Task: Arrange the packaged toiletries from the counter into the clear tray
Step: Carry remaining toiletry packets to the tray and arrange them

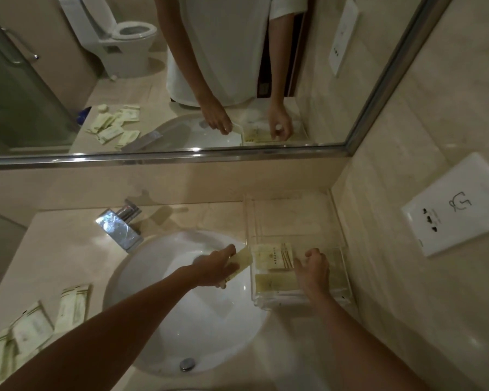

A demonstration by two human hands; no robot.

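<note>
Right hand (312, 270), loosely curled, is hiding part of the clear plastic tray (342, 249) holding pale green packets (274, 256); left hand (219, 268), at nine o'clock, is pinching a pale flat sachet (242, 259).

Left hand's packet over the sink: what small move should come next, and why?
Probably carry the packet in the left hand rightward over the clear tray wall and lay it beside the packets already inside. It sits at the tray's left edge, above the sink; the right hand is inside the tray.

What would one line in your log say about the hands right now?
left hand: holds packet above sink, beside clear tray | right hand: inside tray, grip unclear | loose packets: on counter
</note>
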